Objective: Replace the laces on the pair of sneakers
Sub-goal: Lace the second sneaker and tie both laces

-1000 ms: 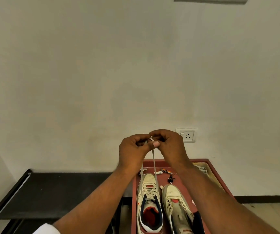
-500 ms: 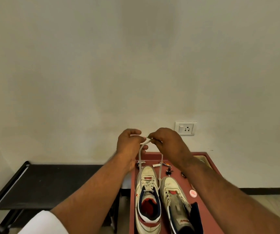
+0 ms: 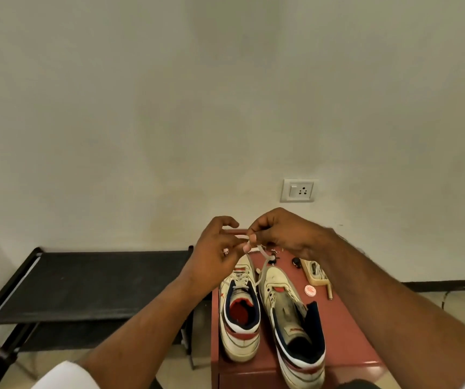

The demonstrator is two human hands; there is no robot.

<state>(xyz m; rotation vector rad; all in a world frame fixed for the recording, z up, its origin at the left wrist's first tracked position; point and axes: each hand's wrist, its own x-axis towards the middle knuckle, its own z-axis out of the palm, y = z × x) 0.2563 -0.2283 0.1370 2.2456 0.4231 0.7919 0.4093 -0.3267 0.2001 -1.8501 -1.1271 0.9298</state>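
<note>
Two worn white sneakers with navy and red trim stand side by side on a red table (image 3: 346, 327), toes pointing away from me. The left sneaker (image 3: 239, 310) has a white lace (image 3: 262, 266) threaded through its eyelets; the right sneaker (image 3: 293, 318) shows no lace. Above the toes, my left hand (image 3: 214, 254) and my right hand (image 3: 284, 234) each pinch a part of the lace, fingertips almost touching. The lace runs down from my hands to the left sneaker.
A black fabric rack (image 3: 91, 284) stands to the left of the table. Behind the sneakers lie a small black object (image 3: 296, 261), a round red-and-white disc (image 3: 309, 290) and a tan brush-like tool (image 3: 317, 273). A wall socket (image 3: 298, 190) is on the wall behind.
Both hands have come down closer to the sneakers' toes while keeping hold of the lace. The view has tilted down, showing more of the table and sneakers.
</note>
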